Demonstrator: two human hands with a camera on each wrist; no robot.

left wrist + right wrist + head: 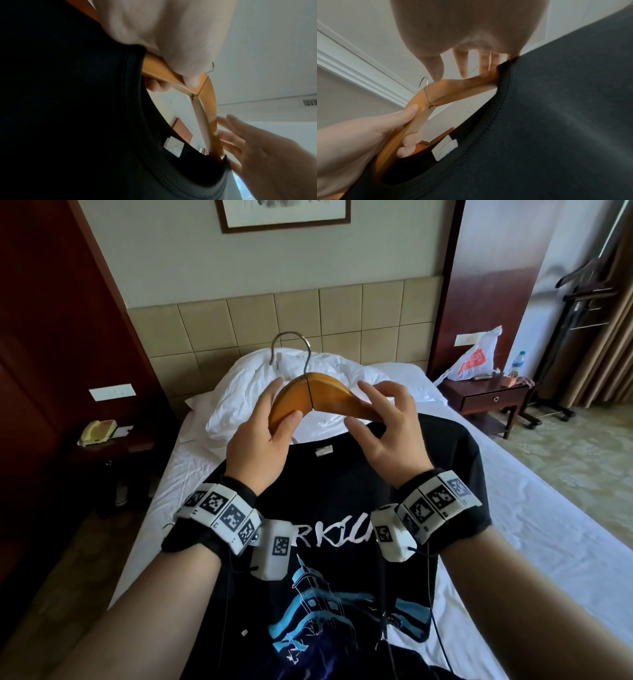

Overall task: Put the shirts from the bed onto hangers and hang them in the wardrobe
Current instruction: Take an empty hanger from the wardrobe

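Left hand (260, 436): grip clamped on the left arm of the hanger (322, 397), thumb on the near face, fingers curled behind it.
Right hand (387, 426): grip apart, fingers spread and straight beside the hanger's right arm; whether the fingertips touch the wood I cannot tell.
Hanger: wooden with a metal hook (291, 345), held up above the bed (548, 529); both arm ends sit inside the collar of the shirt (342, 474).
Shirt: black, white lettering and a blue print on the front, white neck label (323, 450); it lies spread over the white sheet.
Pillow (260, 385): white, crumpled, at the headboard.
Nightstand (493, 398): right of the bed, carrying a plastic bag (474, 359) and a bottle (518, 362).
Phone (97, 431): on a low stand left of the bed.
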